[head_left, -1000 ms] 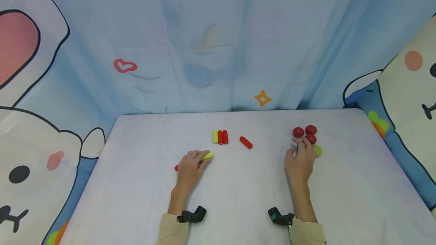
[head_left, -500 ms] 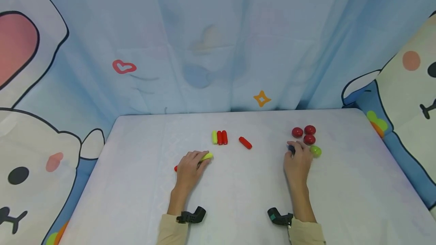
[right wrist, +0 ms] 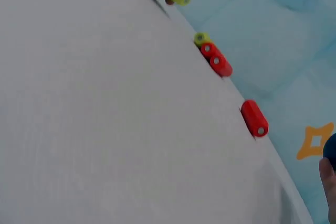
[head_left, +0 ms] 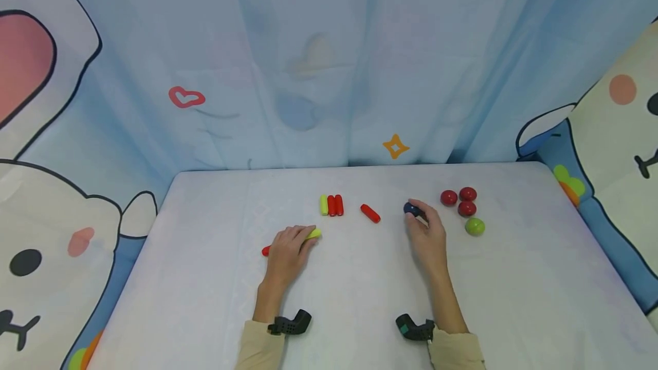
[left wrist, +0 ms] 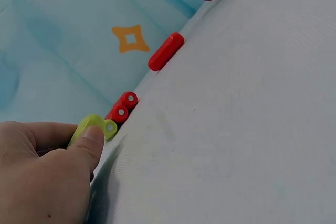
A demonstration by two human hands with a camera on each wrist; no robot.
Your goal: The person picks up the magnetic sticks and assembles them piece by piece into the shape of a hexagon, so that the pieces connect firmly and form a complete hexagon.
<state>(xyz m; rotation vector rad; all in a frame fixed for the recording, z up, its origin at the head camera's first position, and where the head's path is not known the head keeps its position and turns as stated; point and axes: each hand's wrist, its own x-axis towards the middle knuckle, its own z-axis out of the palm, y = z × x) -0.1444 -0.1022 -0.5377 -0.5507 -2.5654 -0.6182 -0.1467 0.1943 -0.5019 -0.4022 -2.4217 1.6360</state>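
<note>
My left hand (head_left: pixel 285 253) pinches a yellow-green rod (head_left: pixel 314 233) between thumb and fingers, above the table in the left wrist view. Partly hidden behind that hand, a red rod (head_left: pixel 265 250) pokes out on its left side. A dark blue ball (head_left: pixel 411 208) is held by the thumb and fingers of my right hand (head_left: pixel 429 238); the right wrist view catches just the edge of this ball (right wrist: pixel 331 150). To the left of it lies a single tilted red rod (head_left: pixel 370 213).
Toward the back middle, a yellow-green rod (head_left: pixel 324 205) and two red rods (head_left: pixel 335 205) lie side by side. Three red balls (head_left: pixel 466 208) cluster at the back right, with a green ball (head_left: pixel 475 226) just in front. A blue printed curtain (head_left: pixel 298 73) hangs behind the table (head_left: pixel 360 301).
My right hand has moved left, away from the red and green balls, carrying the dark blue ball. The left hand stays put with the yellow-green rod.
</note>
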